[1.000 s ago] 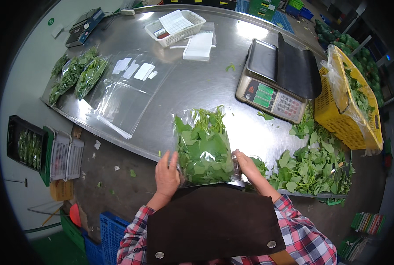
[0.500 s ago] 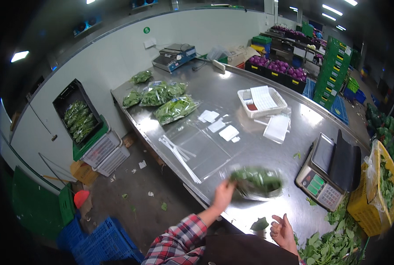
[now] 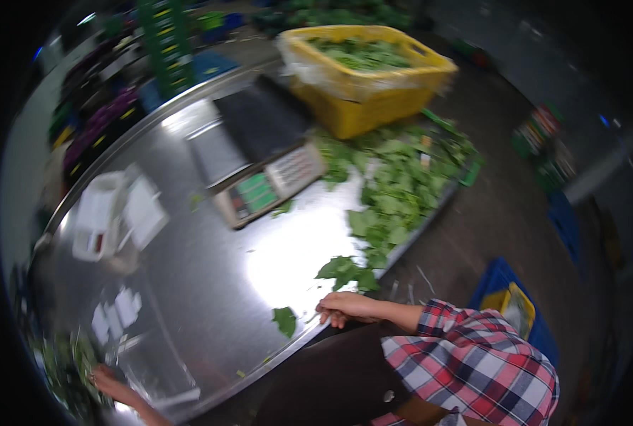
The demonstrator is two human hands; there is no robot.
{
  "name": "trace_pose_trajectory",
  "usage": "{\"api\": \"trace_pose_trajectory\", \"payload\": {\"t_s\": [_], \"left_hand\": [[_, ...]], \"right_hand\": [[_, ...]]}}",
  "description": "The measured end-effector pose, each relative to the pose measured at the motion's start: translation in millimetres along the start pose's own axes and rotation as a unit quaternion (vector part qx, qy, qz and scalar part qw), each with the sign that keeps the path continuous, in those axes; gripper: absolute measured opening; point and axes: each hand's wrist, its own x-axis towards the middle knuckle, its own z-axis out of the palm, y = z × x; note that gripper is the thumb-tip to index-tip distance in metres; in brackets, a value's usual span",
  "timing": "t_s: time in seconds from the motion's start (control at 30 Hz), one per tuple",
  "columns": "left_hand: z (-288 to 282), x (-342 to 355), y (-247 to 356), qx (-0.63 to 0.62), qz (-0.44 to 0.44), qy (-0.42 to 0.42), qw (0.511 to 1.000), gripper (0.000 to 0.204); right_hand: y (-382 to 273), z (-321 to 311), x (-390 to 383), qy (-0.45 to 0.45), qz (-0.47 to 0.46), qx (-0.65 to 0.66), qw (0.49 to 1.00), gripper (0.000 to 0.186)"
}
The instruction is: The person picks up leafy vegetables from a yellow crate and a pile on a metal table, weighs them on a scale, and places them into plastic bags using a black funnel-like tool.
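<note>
At the far left, my left hand [image 3: 110, 383] is closed at the edge of a clear bag of leafy greens [image 3: 83, 358]; blur softens its fingers. More bagged greens [image 3: 53, 366] lie beside it, partly lost in the dark rim. My right hand [image 3: 341, 307] hovers by the table's near edge, holding nothing, its fingers loosely bent and apart. A single loose leaf [image 3: 284, 321] rests on the steel table [image 3: 210, 284] left of that hand. Just beyond it is a clump of leaves [image 3: 348, 272], at the tip of a large loose heap of greens [image 3: 398, 192].
A digital scale [image 3: 259, 177] with a dark pan stands mid-table. Behind the heap is a yellow crate [image 3: 362, 92] of greens. A white basket [image 3: 96, 220], paper labels [image 3: 117, 312] and clear plastic bags [image 3: 153, 362] occupy the left side. A blue crate [image 3: 490, 280] sits right, below the table.
The view has swung to the right. My left hand has carried the bag of greens left across the table to the other bags. My right hand has turned, its fingers now bent downward.
</note>
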Motion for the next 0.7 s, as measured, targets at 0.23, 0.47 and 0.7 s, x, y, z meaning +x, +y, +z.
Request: {"api": "trace_pose_trajectory", "payload": {"t_s": [0.23, 0.47, 0.7], "left_hand": [[130.5, -298.9, 53.4, 0.203, 0.315, -0.657, 0.654, 0.096], [200.8, -357.2, 51.6, 0.152, 0.403, -0.643, 0.633, 0.109], [267.9, -437.1, 93.4, 0.214, 0.377, -0.645, 0.630, 0.110]], "right_hand": [[12.9, -127.0, -58.3, 0.265, -0.177, -0.003, 0.948, 0.025], [-42.2, -358.8, -89.7, 0.566, -0.288, -0.303, 0.710, 0.017], [-141.4, -522.6, -11.7, 0.484, -0.329, -0.704, 0.403, 0.022]]}}
